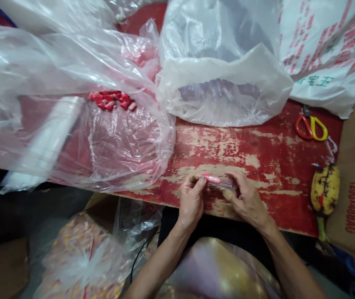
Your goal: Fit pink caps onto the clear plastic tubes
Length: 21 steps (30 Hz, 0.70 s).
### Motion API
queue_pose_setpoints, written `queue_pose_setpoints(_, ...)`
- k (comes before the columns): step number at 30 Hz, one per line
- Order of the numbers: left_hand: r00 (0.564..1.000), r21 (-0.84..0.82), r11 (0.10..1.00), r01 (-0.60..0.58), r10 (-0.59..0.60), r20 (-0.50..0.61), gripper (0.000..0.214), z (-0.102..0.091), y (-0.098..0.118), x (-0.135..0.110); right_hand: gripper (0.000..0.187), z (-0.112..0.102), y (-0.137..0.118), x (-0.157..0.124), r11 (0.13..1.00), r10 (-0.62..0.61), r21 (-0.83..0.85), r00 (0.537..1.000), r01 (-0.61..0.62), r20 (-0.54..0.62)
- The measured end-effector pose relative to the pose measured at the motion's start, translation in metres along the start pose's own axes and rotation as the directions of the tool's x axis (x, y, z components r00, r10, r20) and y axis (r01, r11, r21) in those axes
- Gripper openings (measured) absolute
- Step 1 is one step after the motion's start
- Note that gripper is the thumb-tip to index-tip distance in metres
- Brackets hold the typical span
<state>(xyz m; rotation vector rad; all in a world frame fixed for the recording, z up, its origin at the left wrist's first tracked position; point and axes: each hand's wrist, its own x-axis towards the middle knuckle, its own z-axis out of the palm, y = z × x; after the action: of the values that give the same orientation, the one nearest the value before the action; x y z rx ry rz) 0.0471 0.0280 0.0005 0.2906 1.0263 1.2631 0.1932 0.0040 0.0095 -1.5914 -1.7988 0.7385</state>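
Observation:
Just above the front edge of the worn red table, my two hands hold a small clear plastic tube with a pink-red end (213,180) lying crosswise between them. My left hand (192,199) pinches the pink-red end between thumb and fingers. My right hand (248,201) has its fingers closed around the clear end. Small pale markings show on the pink part but are too small to read. Behind the hands, a white translucent bag (227,110) lies open toward me with clear tubes (221,90) inside. Small red pieces (111,99) lie in a clear bag (127,141) to the left.
Scissors (311,126) with red and yellow handles lie at the right, behind a spotted banana (325,189). A cardboard box (354,178) stands at the right edge, a printed white sack (323,62) at the back right. Below left sits a filled clear bag (80,257).

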Motion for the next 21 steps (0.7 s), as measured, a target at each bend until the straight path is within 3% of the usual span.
queue_pose_setpoints(3, 1.0, -0.011, 1.0, -0.021, 0.021, 0.005, 0.02, -0.001, -0.003, -0.002, 0.022, 0.002, 0.002, -0.004, 0.999, 0.035, 0.028, 0.999, -0.035, -0.015)
queue_pose_setpoints(7, 1.0, -0.025, 0.999, -0.022, 0.023, 0.014, 0.019, -0.003, -0.007, -0.002, 0.034, 0.006, 0.011, -0.006, 0.993, 0.111, -0.023, 0.993, -0.112, -0.03)
queue_pose_setpoints(12, 1.0, -0.043, 0.999, -0.024, 0.024, 0.007, 0.021, -0.004, -0.003, -0.003, 0.034, 0.001, 0.012, -0.005, 0.997, 0.065, -0.051, 0.997, -0.062, 0.05)
queue_pose_setpoints(17, 0.999, -0.037, 0.999, -0.032, 0.033, 0.02, 0.02, -0.004, 0.0, -0.004, 0.043, 0.0, 0.009, -0.001, 0.994, 0.084, -0.068, 0.996, -0.083, 0.019)
queue_pose_setpoints(21, 0.998, -0.029, 0.998, -0.06, 0.061, 0.017, 0.019, -0.006, 0.002, -0.005, 0.037, 0.003, 0.01, -0.002, 0.996, 0.048, -0.071, 0.999, -0.047, 0.014)
